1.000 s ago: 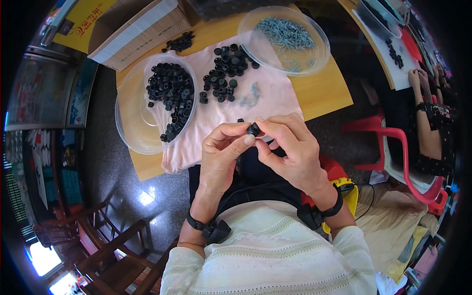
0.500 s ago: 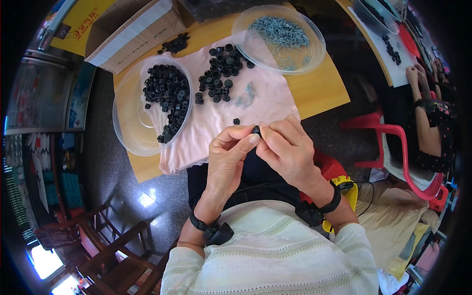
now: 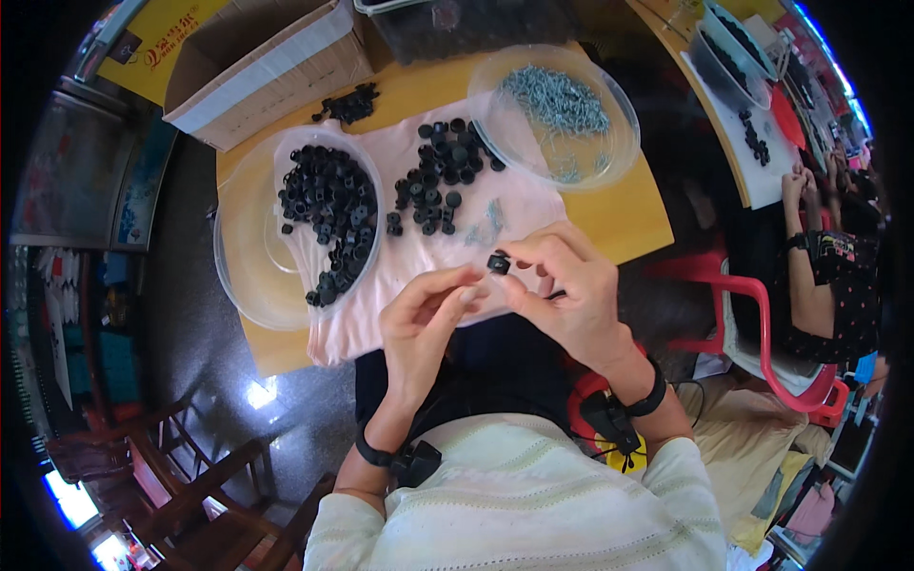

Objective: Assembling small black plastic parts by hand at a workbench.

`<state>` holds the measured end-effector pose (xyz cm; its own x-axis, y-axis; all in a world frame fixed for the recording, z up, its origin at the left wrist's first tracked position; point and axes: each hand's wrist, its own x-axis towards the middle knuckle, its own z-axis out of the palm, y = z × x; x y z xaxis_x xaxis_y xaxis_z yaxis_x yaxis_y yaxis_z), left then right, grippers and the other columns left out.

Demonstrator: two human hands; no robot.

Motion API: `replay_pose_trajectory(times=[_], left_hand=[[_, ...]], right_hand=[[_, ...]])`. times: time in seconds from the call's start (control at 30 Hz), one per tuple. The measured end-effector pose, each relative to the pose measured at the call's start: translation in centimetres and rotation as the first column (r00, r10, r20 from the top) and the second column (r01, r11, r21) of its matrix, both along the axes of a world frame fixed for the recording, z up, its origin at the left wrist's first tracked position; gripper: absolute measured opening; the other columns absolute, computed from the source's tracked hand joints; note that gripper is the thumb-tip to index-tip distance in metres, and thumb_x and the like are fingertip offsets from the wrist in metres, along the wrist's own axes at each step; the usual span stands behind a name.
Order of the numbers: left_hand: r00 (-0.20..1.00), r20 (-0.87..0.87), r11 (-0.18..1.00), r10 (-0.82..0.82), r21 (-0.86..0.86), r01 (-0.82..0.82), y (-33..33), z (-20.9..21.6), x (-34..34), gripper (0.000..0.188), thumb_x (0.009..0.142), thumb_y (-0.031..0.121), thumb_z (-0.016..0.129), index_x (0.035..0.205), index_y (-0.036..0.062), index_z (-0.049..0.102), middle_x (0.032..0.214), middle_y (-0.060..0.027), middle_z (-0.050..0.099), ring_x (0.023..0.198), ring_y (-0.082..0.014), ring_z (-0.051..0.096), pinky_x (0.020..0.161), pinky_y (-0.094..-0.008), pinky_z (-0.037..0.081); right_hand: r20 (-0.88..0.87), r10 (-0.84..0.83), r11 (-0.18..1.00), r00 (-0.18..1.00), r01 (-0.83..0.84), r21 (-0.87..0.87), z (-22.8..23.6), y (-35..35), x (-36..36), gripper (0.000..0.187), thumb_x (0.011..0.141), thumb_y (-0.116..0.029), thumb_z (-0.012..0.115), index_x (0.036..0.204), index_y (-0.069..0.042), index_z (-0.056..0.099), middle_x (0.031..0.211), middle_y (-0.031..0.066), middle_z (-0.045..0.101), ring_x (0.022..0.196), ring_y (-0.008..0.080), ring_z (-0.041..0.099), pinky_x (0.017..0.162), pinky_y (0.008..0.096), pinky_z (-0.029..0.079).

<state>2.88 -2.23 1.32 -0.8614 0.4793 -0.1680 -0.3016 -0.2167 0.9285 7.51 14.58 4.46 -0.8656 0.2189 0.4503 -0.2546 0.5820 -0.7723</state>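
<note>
Between the thumb and index finger of my right hand (image 3: 571, 290) sits a small black plastic cap (image 3: 498, 264), held above the near edge of a pink cloth (image 3: 433, 255). Just left of it is my left hand (image 3: 424, 319), its thumb and index finger curled but slightly apart, with nothing visible between them. Beyond my hands, several loose black caps (image 3: 447, 171) are spread on the cloth. A few small screws (image 3: 487, 224) lie nearer to me. On the left, a round clear plastic tray (image 3: 249, 295) holds a heap of black parts (image 3: 328, 205).
At the far right of the wooden table (image 3: 628, 214) stands a second round clear tray (image 3: 624, 157) with many silver screws. A cardboard box (image 3: 271, 81) and a dark bin (image 3: 466, 33) border the back. A red chair (image 3: 762, 314) and another person's arm (image 3: 809, 285) are at right.
Both hands were pinching the black cap together. My left hand has come off it and moved slightly left, while the right keeps the cap. The whole view has shifted a little.
</note>
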Motion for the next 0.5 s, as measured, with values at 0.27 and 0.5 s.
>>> replay_pose_trajectory(times=[0.27, 0.5], left_hand=[[0.784, -0.617, 0.836, -0.072, -0.466, -0.29, -1.6, -1.4, -1.7, 0.017, 0.08, -0.004, 0.068, 0.096, -0.0003, 0.068, 0.085, -0.0079, 0.064, 0.069, -0.0119, 0.057, 0.058, -0.0225, 0.044], [0.671, -0.719, 0.795, -0.182, -0.509, -0.33, 0.2, -1.0, -3.3, 0.015, 0.081, -0.003, 0.065, 0.097, -0.0012, 0.065, 0.077, -0.0098, 0.059, 0.058, -0.0162, 0.054, 0.053, -0.0255, 0.043]], right_hand=[[-0.166, -0.253, 0.965, 0.953, 0.261, 0.029, 3.7, 7.2, -9.7, 0.018, 0.081, -0.01, 0.069, 0.096, -0.001, 0.065, 0.078, 0.0075, 0.06, 0.064, 0.0155, 0.057, 0.057, 0.0258, 0.045], [-0.402, -0.357, 0.77, 0.843, 0.509, 0.385, 8.4, 13.4, -20.1, 0.048, 0.078, -0.019, 0.071, 0.119, 0.002, 0.057, 0.095, 0.0168, 0.065, 0.078, 0.0228, 0.061, 0.073, 0.0319, 0.049]])
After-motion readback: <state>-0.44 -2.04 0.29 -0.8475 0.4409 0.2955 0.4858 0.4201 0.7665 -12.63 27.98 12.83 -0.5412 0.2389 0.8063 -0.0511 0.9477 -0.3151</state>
